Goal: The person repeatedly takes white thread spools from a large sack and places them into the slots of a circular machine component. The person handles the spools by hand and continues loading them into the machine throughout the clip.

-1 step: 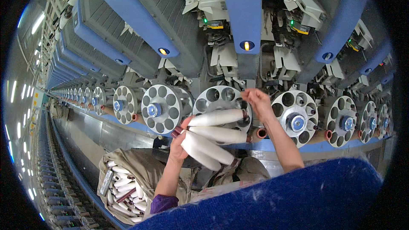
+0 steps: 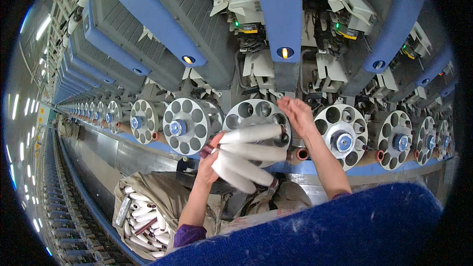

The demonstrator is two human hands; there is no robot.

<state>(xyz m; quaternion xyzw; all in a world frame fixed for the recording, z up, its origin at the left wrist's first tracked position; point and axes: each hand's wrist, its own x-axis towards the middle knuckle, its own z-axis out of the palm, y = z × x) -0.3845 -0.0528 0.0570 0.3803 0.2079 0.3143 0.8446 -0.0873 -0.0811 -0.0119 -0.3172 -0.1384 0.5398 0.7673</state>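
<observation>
**Change:** nothing differs from the preceding frame; hands and load sit as they were, so the work stands at the same step.

**Hands:**
- The left hand [image 2: 209,163] is closed around the base ends of three white yarn-wound bobbins [image 2: 252,152], fanned rightward in front of the grey round perforated magazine disc [image 2: 249,111].
- The right hand [image 2: 295,113] rests on that disc's upper rim. Whether it grips anything cannot be told.

**Count:** seven such discs are clear, with more receding left. One beige cloth sack of bobbins [image 2: 148,192] lies below.

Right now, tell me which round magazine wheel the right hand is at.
The right hand rests on the upper rim of the wheel directly ahead, the one partly hidden behind the white bobbins fanned in the left hand. The neighbouring wheels are untouched.
</observation>
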